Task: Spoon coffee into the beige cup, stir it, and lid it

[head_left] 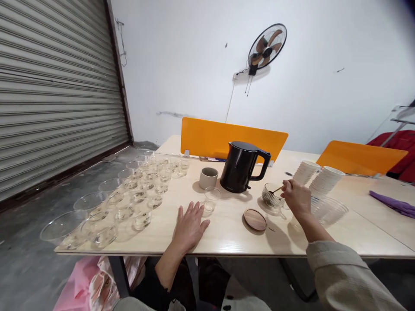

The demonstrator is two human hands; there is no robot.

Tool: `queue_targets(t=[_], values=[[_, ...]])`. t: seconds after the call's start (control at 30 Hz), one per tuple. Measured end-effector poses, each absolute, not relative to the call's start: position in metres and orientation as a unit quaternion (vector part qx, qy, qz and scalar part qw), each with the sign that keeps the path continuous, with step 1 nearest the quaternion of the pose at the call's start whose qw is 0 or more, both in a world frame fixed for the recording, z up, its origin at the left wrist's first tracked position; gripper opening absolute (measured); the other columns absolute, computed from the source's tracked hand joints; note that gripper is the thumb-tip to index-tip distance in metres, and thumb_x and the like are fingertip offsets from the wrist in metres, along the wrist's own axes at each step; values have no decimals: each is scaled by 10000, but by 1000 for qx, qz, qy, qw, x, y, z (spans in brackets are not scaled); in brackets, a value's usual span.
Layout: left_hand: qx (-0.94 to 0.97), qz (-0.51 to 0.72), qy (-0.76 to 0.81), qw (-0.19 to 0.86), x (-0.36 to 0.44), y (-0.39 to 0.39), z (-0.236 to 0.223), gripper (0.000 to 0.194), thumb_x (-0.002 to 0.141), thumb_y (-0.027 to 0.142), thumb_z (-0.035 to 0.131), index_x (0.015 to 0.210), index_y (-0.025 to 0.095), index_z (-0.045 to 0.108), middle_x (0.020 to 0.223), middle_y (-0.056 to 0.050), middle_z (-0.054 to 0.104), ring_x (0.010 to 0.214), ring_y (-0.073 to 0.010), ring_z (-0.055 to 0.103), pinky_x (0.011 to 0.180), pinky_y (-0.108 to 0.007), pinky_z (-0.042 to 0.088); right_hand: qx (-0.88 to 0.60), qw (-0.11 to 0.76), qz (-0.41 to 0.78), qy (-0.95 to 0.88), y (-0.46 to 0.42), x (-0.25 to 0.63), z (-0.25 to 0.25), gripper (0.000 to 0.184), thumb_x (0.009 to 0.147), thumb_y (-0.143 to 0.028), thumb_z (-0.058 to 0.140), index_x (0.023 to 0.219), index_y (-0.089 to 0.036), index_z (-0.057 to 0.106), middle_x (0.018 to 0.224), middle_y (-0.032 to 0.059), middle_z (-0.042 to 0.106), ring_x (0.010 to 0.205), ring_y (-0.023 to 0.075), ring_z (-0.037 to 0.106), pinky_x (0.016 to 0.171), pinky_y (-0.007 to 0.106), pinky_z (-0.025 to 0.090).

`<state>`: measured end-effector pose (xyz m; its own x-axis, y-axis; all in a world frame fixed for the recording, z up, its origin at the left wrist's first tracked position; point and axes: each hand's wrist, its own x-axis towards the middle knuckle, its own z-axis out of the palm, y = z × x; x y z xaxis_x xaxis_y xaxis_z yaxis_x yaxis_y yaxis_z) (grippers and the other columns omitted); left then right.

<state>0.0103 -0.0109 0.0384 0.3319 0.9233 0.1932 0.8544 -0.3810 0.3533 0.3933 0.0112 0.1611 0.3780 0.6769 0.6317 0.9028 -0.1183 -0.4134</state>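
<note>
My right hand (296,198) pinches the handle of a small spoon (278,189), whose far end is down in a ribbed glass bowl (271,199). Dark, loose bits that look like dried tea leaves lie in the bowl. A round wooden lid (255,220) rests on the table left of and nearer than the bowl, with a few dark crumbs beside it. My left hand (190,226) lies flat on the tabletop, fingers spread, close to a clear plastic cup (210,202). Behind that cup stands a grey mug (208,178).
A black electric kettle (240,168) stands beyond the mug. Rows of clear cups (125,211) with small dark bits inside fill the table's left side. Stacked white cups (326,179) and nested clear cups (330,210) stand at right. Orange dividers (210,136) run behind; a purple cloth (392,203) lies far right.
</note>
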Motion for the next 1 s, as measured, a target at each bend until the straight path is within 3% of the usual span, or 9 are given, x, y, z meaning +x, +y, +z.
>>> queue_targets(t=[0.17,0.33,0.47,0.7,0.87,1.0], values=[[809,194,544,104,10,-10,39,574,997,453,401,1525,231,439,1639,-80,339,1550,-314,208,1240,-637,92,-659,519,-155,-521,-11,352,191,355,968,-482,477,898,-198,678,689,11,695,556,166,674,607,288,497],[806,206,544,106,11,-9,37,586,996,462,399,1527,217,441,1640,-81,334,1549,-319,208,1239,-646,80,-560,613,-81,-552,-1,295,210,371,931,-546,552,886,-204,686,682,-2,661,502,132,621,503,251,497],[806,211,543,110,10,-9,38,576,992,465,406,1517,234,455,1638,-78,341,1551,-313,203,1242,-643,77,-527,601,2,-600,40,249,204,418,921,-583,531,880,-194,679,678,9,663,480,122,607,474,233,488],[804,228,534,128,9,-10,39,569,989,470,417,1513,253,457,1635,-62,350,1555,-307,189,1250,-637,74,-533,511,10,-674,97,190,193,414,951,-603,454,852,-242,632,678,45,702,639,198,681,565,285,505],[777,275,537,178,4,-5,34,613,991,478,422,1545,216,405,1658,-59,281,1558,-287,183,1271,-573,83,-521,533,9,-667,106,193,187,476,958,-633,430,871,-219,650,733,47,704,589,172,664,538,271,498],[693,378,565,241,-6,14,50,683,995,495,404,1565,125,341,1650,-119,298,1536,-256,263,1259,-444,240,-491,602,-4,-630,90,211,194,427,975,-577,472,941,-198,666,732,14,684,541,132,660,536,240,508]])
